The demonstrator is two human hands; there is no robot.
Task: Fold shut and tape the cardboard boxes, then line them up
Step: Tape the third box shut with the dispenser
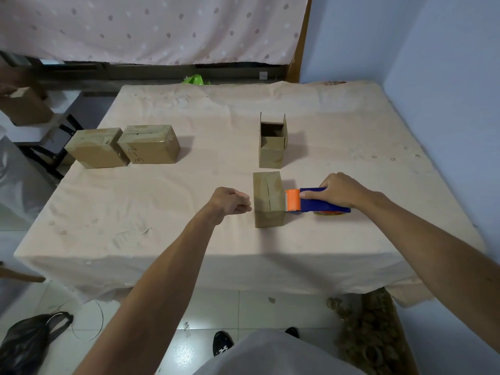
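Your closed box [268, 198] sits between your hands on the table [162, 212]. Your right hand [342, 189] grips the tape dispenser [311, 200], pressed against its right side; your left hand [232, 201] is loosely fisted, empty, just beside its left.

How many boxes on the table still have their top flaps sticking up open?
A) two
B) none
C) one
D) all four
C: only the far box stands with its flaps up and a dark hollow showing; the two boxes side by side at the left and the box by the tape dispenser have flat, closed tops.
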